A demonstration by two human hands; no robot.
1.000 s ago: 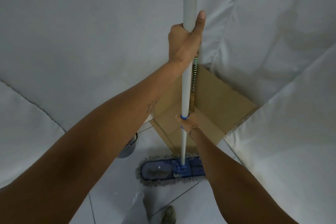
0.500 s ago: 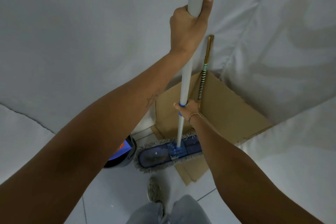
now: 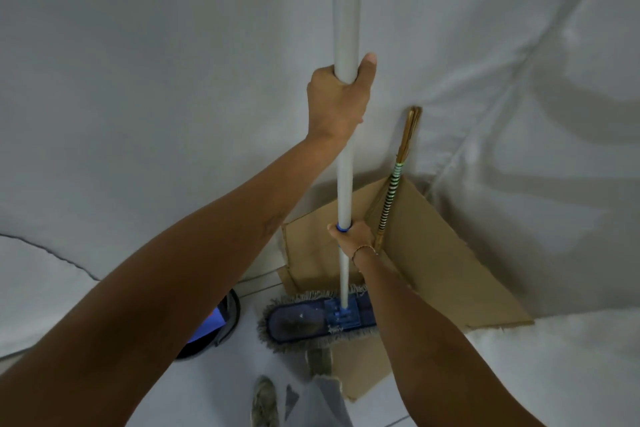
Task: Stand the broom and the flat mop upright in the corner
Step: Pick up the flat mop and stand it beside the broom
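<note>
The flat mop stands nearly upright, its long white pole (image 3: 344,163) rising out of the top of the view. Its blue fringed head (image 3: 311,319) lies flat on the floor by the cardboard. My left hand (image 3: 337,99) grips the pole high up. My right hand (image 3: 353,236) holds it lower, at the blue collar. Behind the pole, the broom handle (image 3: 393,191), striped green and dark with a bamboo top, leans upright in the corner against the white sheet. The broom's lower end is hidden behind my right hand.
Cardboard panels (image 3: 436,253) line the corner at floor level and lie on the tiles. White sheets (image 3: 173,80) cover both walls. A dark round bucket (image 3: 218,326) sits on the floor to the left. My feet (image 3: 265,399) stand just before the mop head.
The mop has moved closer to the corner, its head now against the cardboard. My left hand sits lower in view, and the broom's bamboo top has come into sight.
</note>
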